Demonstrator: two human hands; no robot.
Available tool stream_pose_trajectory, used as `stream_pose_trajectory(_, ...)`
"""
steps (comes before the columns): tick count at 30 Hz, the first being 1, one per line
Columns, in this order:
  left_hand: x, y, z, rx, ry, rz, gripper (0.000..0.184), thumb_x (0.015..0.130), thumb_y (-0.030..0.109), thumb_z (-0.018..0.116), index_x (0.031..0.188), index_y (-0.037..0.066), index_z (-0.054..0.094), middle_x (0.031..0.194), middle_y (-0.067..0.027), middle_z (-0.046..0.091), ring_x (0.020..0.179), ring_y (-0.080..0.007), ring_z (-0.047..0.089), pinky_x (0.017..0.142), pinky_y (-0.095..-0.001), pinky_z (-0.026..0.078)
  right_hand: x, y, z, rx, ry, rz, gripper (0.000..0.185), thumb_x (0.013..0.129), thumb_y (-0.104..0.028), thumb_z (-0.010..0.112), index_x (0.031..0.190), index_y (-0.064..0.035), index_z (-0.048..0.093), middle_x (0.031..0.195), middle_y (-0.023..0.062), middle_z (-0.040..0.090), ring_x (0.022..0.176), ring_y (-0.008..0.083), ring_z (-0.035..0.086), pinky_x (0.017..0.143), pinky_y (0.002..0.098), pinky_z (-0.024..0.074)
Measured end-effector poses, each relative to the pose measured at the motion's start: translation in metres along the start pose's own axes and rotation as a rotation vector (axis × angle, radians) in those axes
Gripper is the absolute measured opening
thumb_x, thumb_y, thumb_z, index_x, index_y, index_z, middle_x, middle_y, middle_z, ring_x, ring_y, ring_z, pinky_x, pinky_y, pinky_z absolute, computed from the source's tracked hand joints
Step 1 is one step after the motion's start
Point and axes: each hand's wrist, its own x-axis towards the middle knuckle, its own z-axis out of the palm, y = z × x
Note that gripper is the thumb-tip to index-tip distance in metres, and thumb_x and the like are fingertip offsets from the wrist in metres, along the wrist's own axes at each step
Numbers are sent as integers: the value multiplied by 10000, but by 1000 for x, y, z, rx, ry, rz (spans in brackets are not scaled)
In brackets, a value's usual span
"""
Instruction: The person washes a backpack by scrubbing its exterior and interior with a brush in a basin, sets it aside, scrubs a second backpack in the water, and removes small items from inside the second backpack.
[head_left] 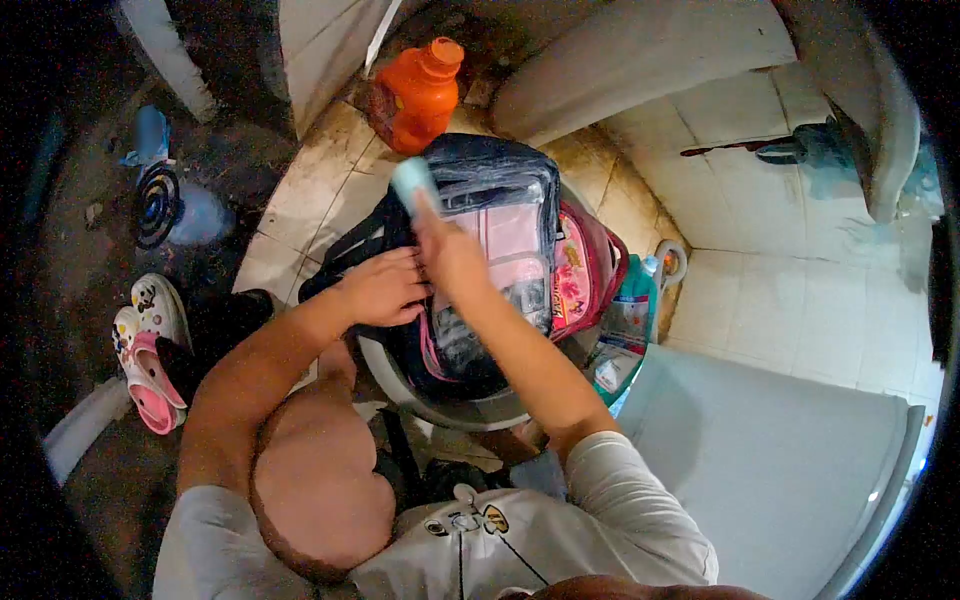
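A dark backpack [500, 165] with a pink front panel lies wet, with some whitish foam, across a round grey basin [390, 375]. My right hand [448, 255] is closed on a pale green brush-like object [412, 182], blurred by motion, over the backpack's left part. Just to its left, my left hand [385, 288] rests on the backpack with its fingers bent against the fabric; whether they pinch it is hidden. A pink bag with printed pictures [575, 265] sits under and right of the backpack.
An orange bottle [418, 95] stands beyond the basin. Green-labelled bottles [625, 315] are at its right, beside a large grey panel [770, 440]. White and pink clogs [155, 350] lie on the dark floor at left, near a blue object with a black coil [160, 205].
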Motion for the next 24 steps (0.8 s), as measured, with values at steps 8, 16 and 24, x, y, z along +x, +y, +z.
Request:
stream_pose_trajectory(8,1,-2,9,25,121,31,332,729,274,544,1009,94,550,1170,-66,474,1172,-244,349,988,-396,234,45,71,-35,-142,148,321,394,838,-252,435,1216,-147,397,673,208,570,585,365,555,505,443,441)
stream_pose_trajectory(16,-3,2,8,-7,247,-2,273,695,226,568,926,82,587,1095,-59,517,1133,-217,389,977,-363,260,55,87,-37,-58,110,184,380,837,-267,438,1211,-202,415,640,215,559,595,373,556,524,447,445)
stream_pose_trajectory(24,1,4,10,-4,136,-44,284,714,228,548,958,84,567,1120,-60,503,1141,-230,378,976,-384,253,42,57,-8,-190,-93,-88,415,860,-281,365,1261,-188,317,690,188,588,592,339,577,486,454,450)
